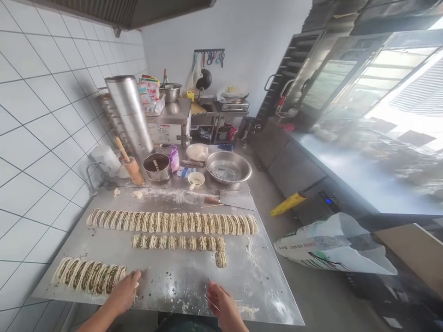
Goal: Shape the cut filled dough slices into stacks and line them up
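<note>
My left hand [125, 291] is at the right end of a short row of sliced, filled dough rolls [88, 275] at the front left of the metal table. Its fingers are closed, and a pale bit of dough shows under the fingertips. To the right, my right hand [223, 302] hovers near the front edge, fingers loosely apart, holding nothing. Beyond the hands is a row of small twisted dough pieces [178, 243], with a single dough piece [220, 259] just below its right end. A long row of sliced filled dough [169, 222] stretches across the table behind them.
Behind the dough lies a wide-bladed cutter [237, 199]. A steel basin [228, 167], a pot of dark filling [157, 167], a small bowl [196, 180] and a wooden rolling pin [133, 170] stand at the back. To the right is a large white sack [321, 244].
</note>
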A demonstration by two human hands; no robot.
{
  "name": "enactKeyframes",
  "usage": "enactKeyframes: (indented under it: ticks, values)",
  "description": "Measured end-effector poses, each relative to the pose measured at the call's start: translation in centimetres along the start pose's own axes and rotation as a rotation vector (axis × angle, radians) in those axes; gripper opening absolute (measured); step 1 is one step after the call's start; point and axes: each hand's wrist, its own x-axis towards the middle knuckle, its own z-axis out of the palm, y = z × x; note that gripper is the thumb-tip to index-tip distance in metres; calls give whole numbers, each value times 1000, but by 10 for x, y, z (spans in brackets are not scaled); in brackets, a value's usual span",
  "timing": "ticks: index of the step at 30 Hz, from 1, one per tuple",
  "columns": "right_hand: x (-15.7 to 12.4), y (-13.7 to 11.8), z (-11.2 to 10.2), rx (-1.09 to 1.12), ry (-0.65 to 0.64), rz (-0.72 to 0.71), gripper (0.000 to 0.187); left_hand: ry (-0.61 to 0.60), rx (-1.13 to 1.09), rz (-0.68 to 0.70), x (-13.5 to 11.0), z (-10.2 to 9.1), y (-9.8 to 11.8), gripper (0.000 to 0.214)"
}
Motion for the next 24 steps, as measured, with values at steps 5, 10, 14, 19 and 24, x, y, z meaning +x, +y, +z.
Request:
enactKeyframes:
  ticks: [5,10,14,19,24]
  values:
    - [-8,9,77,-241,-280,-48,59,76,-365,96,-17,-49,35,23]
    - [-74,-39,120,-522,-997,-201,58,135,-623,353,-86,-155,117,40]
    - [-124,-82,123,-446,-1084,-191,45,275,-308,735,-130,-200,139,58]
    - [-158,-108,114,-470,-1181,-119,44,537,-77,1019,-132,-203,141,74]
    - [-161,-103,110,-529,-1140,-448,35,560,-275,928,-130,-190,163,51]
